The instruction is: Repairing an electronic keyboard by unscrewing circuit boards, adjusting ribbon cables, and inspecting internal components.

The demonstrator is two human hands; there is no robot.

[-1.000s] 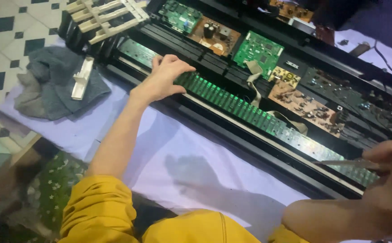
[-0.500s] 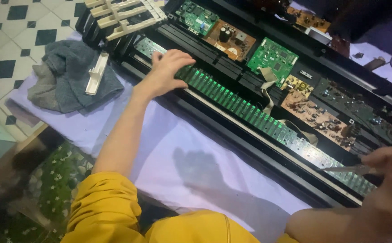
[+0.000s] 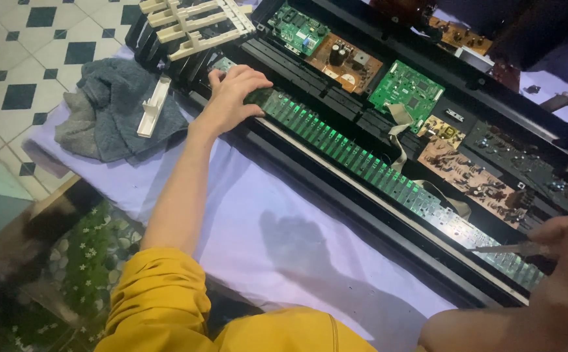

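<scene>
An opened electronic keyboard [image 3: 336, 195] lies across a white cloth, keys removed. A long green contact board [image 3: 362, 166] runs along its front. My left hand [image 3: 232, 91] rests flat on the left end of that board, fingers spread. At the right edge my right hand [image 3: 567, 241] grips a thin metal tool [image 3: 502, 248] whose tip points left over the board's right end. Green circuit boards [image 3: 406, 88] and a brown circuit board [image 3: 343, 58] sit deeper inside the case.
A grey rag [image 3: 118, 111] with a white key piece [image 3: 153, 107] on it lies at left. A block of removed white keys [image 3: 196, 23] sits at the top left. Checkered floor tiles [image 3: 10, 58] lie beyond the white cloth [image 3: 277, 234].
The view has shifted slightly. My left hand stays on the board's left end; my right hand with the tool has moved a little lower at the right edge.
</scene>
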